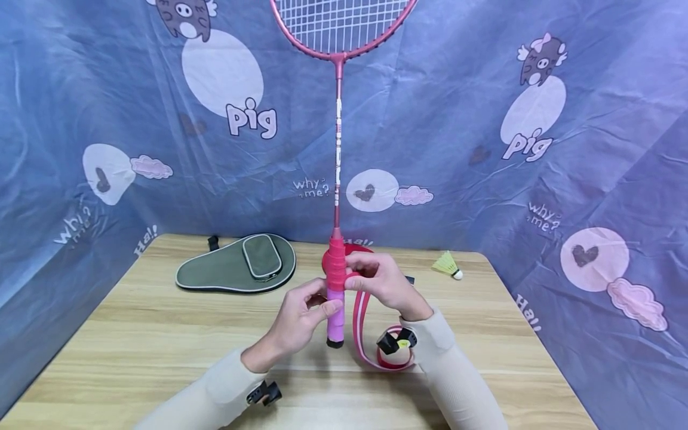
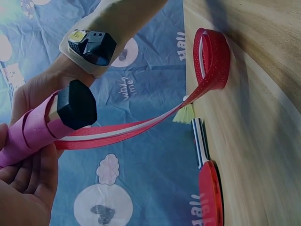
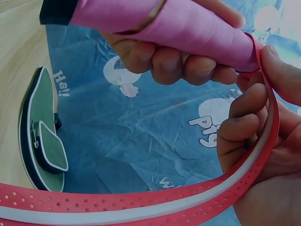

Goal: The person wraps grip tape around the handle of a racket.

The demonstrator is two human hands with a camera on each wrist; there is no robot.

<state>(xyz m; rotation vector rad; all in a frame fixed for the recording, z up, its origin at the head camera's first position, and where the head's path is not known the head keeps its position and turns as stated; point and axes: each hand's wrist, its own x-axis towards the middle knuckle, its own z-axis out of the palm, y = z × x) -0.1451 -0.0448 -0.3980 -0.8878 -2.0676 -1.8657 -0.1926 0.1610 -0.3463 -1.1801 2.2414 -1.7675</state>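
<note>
A badminton racket (image 1: pixel 338 149) stands upright above the table, its strings at the top and its handle down. Red grip tape (image 1: pixel 337 263) wraps the upper handle; the lower part is covered in pink-purple wrap (image 1: pixel 335 316), ending in a black butt cap (image 2: pixel 77 106). My left hand (image 1: pixel 301 316) holds the purple part between thumb and fingers. Against the handle, my right hand (image 1: pixel 378 280) pinches the red tape strip (image 3: pixel 263 136), which has a white backing line and small holes. From there the strip hangs down to a loose coil (image 2: pixel 212 61) on the table.
A green racket case (image 1: pixel 215 269) with a small zip pocket lies at the back left. Behind the handle is a red table tennis paddle (image 2: pixel 210 190), partly hidden. A yellow shuttlecock (image 1: pixel 447 265) lies at the back right. Printed blue cloth (image 1: pixel 430 107) surrounds the wooden table (image 1: pixel 161 352).
</note>
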